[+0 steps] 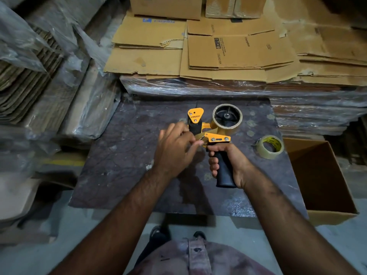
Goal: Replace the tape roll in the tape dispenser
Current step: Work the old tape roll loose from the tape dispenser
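Dispenser (pixel 215 129) held over the dark surface (pixel 123 165), right hand (pixel 226 165) wrapped round its black handle. Left hand (pixel 176 147) fingers pinch the tape end by the blade; mounted roll (pixel 227 118) nearly spent. Spare tape roll (pixel 270 146) lies just right. Judgement: peel slowly, clear of teeth.

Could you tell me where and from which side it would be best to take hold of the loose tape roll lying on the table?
The loose tape roll lies flat on the table, its open core facing up, right of the right hand. Probably best taken from above, pinching the ring's wall: thumb inside the core, fingers on the outer face. The near-left side looks freest, since the cardboard box sits close on its right.
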Motion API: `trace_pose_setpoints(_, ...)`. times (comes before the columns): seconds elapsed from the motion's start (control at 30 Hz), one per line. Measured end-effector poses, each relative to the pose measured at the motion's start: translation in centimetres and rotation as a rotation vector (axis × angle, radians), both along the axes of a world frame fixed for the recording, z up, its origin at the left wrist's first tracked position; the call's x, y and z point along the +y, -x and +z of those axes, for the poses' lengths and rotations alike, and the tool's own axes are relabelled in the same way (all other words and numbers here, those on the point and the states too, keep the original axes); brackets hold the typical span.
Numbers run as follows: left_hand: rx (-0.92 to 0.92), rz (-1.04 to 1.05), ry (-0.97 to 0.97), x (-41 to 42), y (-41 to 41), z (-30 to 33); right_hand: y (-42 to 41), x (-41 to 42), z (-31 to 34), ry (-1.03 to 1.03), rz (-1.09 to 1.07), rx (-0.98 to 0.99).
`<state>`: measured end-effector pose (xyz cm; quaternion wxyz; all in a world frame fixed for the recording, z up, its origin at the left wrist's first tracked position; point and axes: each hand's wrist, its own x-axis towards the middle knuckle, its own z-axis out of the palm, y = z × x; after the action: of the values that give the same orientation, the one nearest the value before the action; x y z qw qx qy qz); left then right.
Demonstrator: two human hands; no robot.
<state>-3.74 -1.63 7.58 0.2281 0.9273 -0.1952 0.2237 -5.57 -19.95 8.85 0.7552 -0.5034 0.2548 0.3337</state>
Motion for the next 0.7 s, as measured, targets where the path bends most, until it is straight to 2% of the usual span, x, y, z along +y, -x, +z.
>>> trace_pose_setpoints(0.17,0.070,0.014,0.101,-0.1,-2.0,2.1,0.4,0.2,-0.9,0.178,0.103,-0.027)
trace_pose_setpoints(0.3,0.205,0.117,-0.108,-2.0,-3.6,4.5,0.9,0.4,-1.5,0.314,0.138,-0.079)
trace_pose_setpoints(0.4,0.299,0.238,-0.312,-3.6,-4.1,5.8,1.2,0.3,-1.9,0.350,0.160,-0.125)
trace_pose_setpoints(0.5,0.366,0.254,-0.476,-4.9,-4.6,6.3,1.4,0.1,-1.9,0.357,0.180,-0.165)
trace_pose_setpoints(0.6,0.358,0.188,-0.505,-5.4,-5.2,6.0,1.4,-0.2,-1.9,0.347,0.192,-0.171)
trace_pose_setpoints(0.7,0.329,-0.014,-0.505,-5.0,-5.6,5.6,1.4,-0.5,-2.3,0.327,0.194,-0.156)
